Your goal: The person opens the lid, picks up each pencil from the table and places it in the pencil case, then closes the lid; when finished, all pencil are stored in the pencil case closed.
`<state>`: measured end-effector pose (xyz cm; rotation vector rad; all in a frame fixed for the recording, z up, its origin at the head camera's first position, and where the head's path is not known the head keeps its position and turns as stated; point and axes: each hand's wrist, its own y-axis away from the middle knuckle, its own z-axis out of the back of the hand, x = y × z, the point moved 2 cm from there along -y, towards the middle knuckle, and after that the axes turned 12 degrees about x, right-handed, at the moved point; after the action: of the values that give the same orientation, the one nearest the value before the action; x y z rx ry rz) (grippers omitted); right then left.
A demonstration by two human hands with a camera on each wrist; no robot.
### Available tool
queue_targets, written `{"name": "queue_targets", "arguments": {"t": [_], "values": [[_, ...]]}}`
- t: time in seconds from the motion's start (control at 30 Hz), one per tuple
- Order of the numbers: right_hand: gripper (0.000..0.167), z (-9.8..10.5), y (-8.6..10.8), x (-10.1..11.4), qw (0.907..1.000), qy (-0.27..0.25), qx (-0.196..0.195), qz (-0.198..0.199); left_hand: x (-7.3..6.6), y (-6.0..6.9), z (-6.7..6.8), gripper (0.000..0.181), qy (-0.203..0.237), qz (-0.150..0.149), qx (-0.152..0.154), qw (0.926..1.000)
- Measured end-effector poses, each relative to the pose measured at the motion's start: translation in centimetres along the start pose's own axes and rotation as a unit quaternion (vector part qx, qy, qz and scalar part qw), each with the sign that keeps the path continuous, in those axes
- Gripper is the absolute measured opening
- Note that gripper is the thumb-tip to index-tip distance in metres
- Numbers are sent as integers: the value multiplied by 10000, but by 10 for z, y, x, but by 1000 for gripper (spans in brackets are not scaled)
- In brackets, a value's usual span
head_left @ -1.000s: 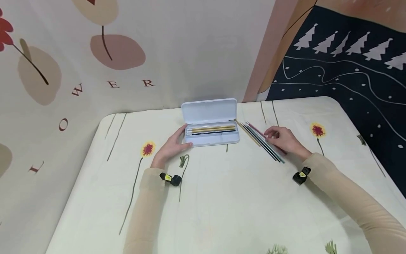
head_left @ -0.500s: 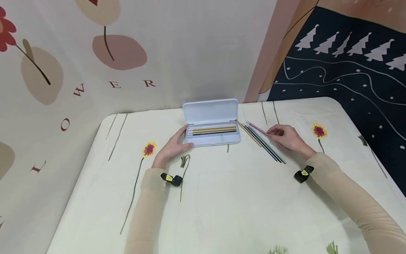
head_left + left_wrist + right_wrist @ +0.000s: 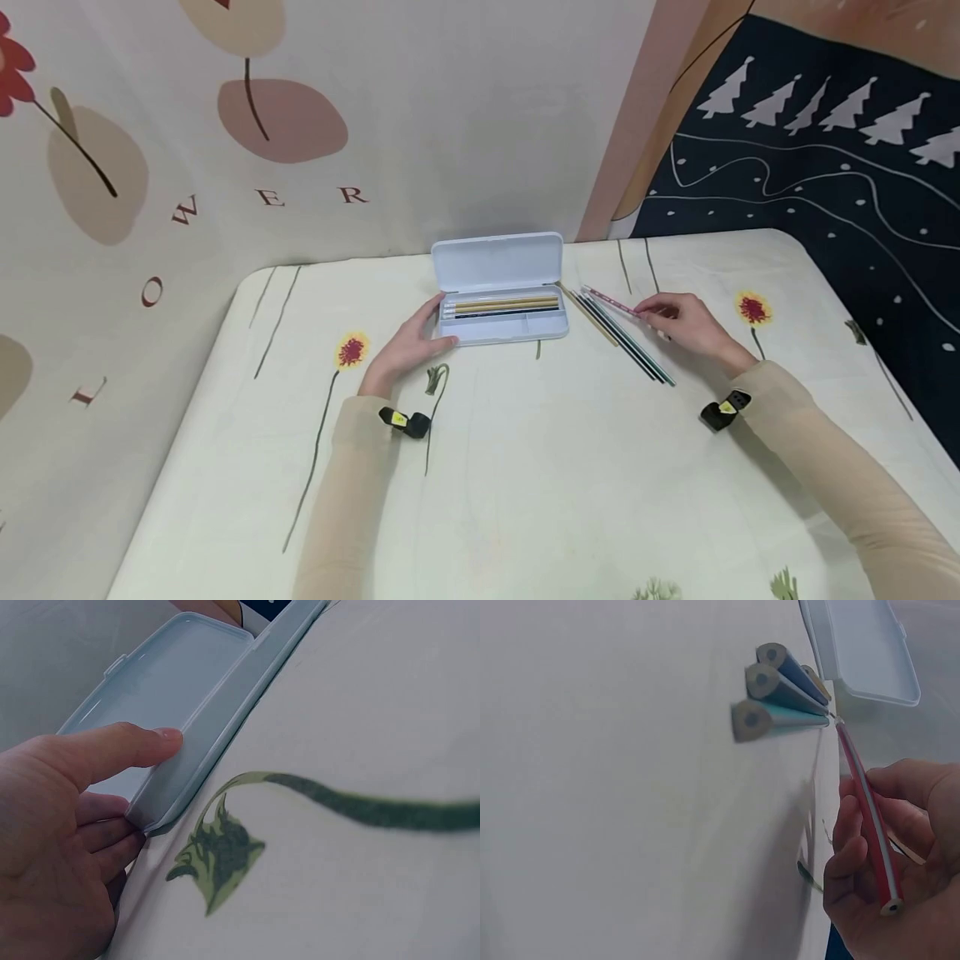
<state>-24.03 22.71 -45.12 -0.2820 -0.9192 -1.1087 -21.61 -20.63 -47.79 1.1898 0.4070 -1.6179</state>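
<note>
An open pale-blue pencil case (image 3: 497,258) stands near the back of the table, its lid raised, with several gold and dark pencils (image 3: 502,307) inside. My left hand (image 3: 405,350) holds its left front corner, the thumb (image 3: 154,746) on the front wall and the fingers at the left side. A red pencil (image 3: 870,814) is pinched between the thumb and fingers of my right hand (image 3: 690,325), tilted, its far end close to the loose pencils. Those several loose pencils (image 3: 622,337), dark, teal and gold, lie slanted on the cloth right of the case.
A cream tablecloth (image 3: 525,467) with printed flowers covers the table. Behind it rises a wall covering (image 3: 465,125) with leaf shapes and letters. A dark cloth (image 3: 810,192) with white trees hangs at the right. Each wrist bears a small black camera (image 3: 408,422).
My right hand has picked the red pencil out of the loose group and drawn slightly right with it. My left hand has stayed at the case.
</note>
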Motion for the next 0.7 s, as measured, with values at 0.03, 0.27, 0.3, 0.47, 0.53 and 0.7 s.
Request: {"name": "queue_targets", "arguments": {"t": [0.03,0.27,0.3,0.47,0.53,0.7], "values": [[24,0,0,0,10000,0,15,-5,0,0,0,88,-7,-12,-3,10000],[24,-2,2,4,9995,-55,108,301,1,0,1,88,52,-35,-19,10000],[24,-2,2,5,9992,-85,108,367,1,0,1,87,57,-32,-19,10000],[23,-5,0,9,9976,-205,132,644,0,0,1,87,37,-14,-1,10000],[23,-7,-3,10,9976,-190,142,653,1,0,1,87,40,-20,6,10000],[22,-12,-12,16,9983,-81,154,557,2,0,0,87,61,-44,-3,10000]]}}
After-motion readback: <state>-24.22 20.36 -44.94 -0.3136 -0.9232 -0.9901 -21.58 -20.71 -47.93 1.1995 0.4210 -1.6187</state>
